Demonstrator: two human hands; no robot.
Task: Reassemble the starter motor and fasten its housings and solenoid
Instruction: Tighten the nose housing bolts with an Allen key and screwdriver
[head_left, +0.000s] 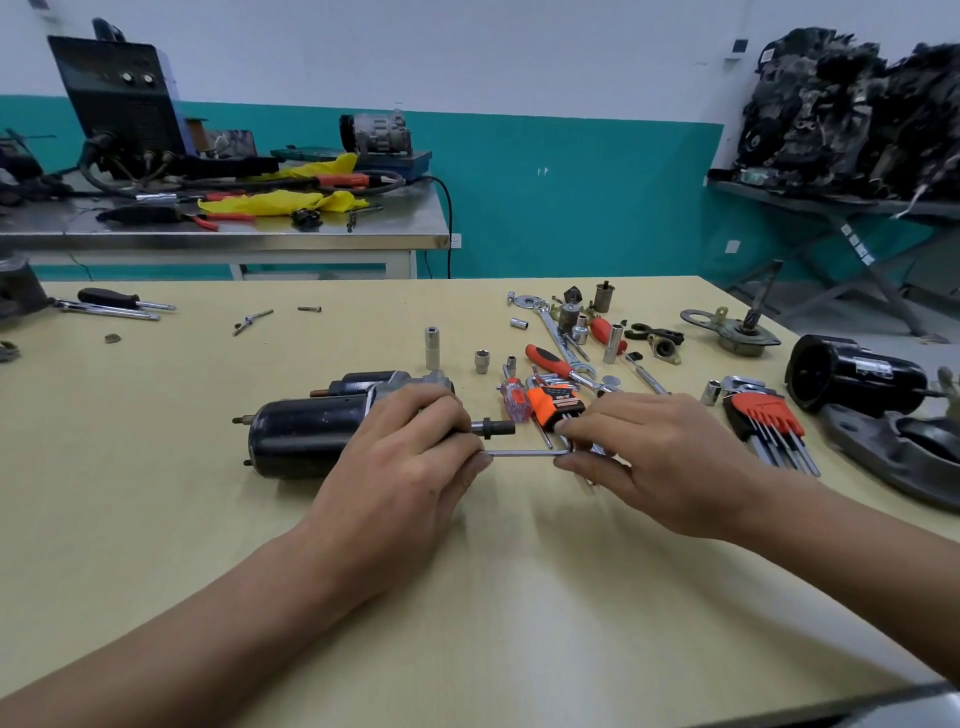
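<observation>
On the yellow table (467, 597), near its middle, the starter motor (301, 436) lies on its side, black body to the left and shaft (498, 428) pointing right. The left hand (400, 467) is curled over the motor's nose end, gripping it — its thumb tip touches the left end of a hex key (524, 453). The right hand (649, 462) pinches the key's other end, at the bend, so the long arm runs level between both hands, just below the shaft. Behind the right hand lies an orange key holder (556, 405); a red holder (763, 415) with fanned keys sits further right. Sockets (432, 348) stand beyond the motor — wrenches (558, 338) lie near them.
</observation>
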